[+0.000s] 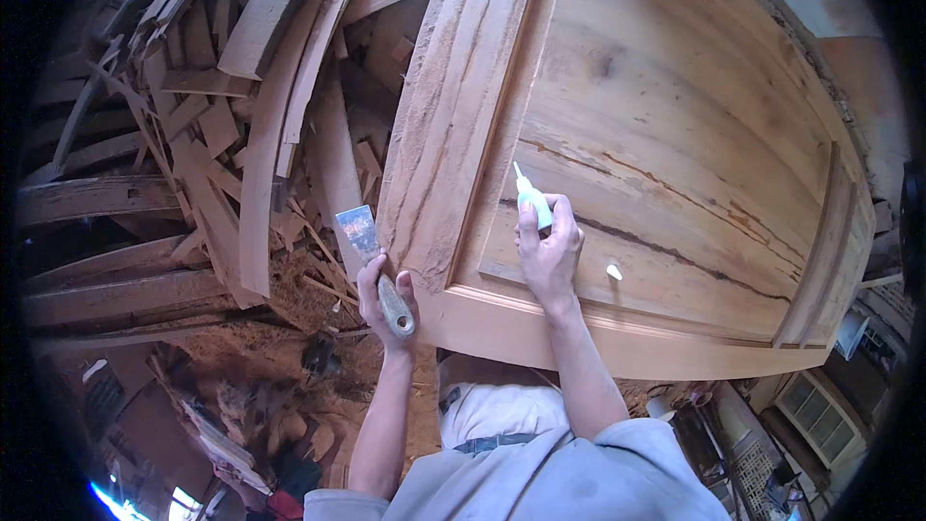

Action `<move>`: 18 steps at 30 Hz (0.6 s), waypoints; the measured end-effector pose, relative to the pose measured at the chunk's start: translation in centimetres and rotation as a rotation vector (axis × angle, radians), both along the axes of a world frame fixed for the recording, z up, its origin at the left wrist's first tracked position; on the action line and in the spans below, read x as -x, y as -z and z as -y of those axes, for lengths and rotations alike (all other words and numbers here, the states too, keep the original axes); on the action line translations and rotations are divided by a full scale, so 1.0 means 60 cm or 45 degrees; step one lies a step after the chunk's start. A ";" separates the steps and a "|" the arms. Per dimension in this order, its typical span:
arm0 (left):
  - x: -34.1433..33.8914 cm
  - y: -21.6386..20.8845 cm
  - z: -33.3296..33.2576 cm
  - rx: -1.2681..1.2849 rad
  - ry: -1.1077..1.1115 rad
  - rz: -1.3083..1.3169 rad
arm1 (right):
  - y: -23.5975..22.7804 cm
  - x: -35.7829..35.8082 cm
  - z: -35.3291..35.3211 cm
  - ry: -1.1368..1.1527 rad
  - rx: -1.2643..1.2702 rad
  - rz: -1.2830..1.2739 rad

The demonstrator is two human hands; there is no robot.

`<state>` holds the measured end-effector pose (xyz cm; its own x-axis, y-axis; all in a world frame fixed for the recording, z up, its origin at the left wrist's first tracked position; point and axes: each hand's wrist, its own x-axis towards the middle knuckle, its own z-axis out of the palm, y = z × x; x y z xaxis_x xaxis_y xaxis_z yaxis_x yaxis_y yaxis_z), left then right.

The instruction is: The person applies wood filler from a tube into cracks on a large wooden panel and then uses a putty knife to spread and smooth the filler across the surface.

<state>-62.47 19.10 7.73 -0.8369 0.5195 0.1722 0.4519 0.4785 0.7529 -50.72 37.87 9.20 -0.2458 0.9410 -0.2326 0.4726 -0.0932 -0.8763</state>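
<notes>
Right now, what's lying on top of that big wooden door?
On the wooden door the right hand presses a small glue bottle near a dark crack. A little white cap lies beside it. The wood under the hand is hidden.

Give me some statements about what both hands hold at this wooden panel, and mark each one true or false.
1. The right hand holds a small glue bottle with its nozzle toward a dark crack in the wooden door panel. True.
2. The left hand holds a hammer. False: it holds a putty knife, blade pointing up.
3. The putty knife blade lies flat on the panel's middle. False: it is off the panel's left edge, above the scrap wood.
4. Wood offcuts lie piled to the left of the panel. True.
5. A small white cap-like piece lies on the panel, right of the right hand. True.
</notes>
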 end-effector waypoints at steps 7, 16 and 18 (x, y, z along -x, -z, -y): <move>-0.001 -0.008 0.002 -0.040 0.004 0.052 | 0.004 0.001 -0.004 -0.029 -0.040 -0.007; 0.002 -0.006 -0.003 -0.058 0.024 -0.058 | 0.004 -0.002 -0.005 -0.033 -0.036 0.008; 0.002 -0.007 -0.004 -0.061 0.018 -0.043 | 0.003 -0.002 -0.005 -0.030 -0.025 0.007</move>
<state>-62.58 19.32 8.16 -0.8231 0.5216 0.2248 0.4835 0.4359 0.7591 -50.60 38.19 9.01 -0.2670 0.9393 -0.2153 0.4791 -0.0644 -0.8754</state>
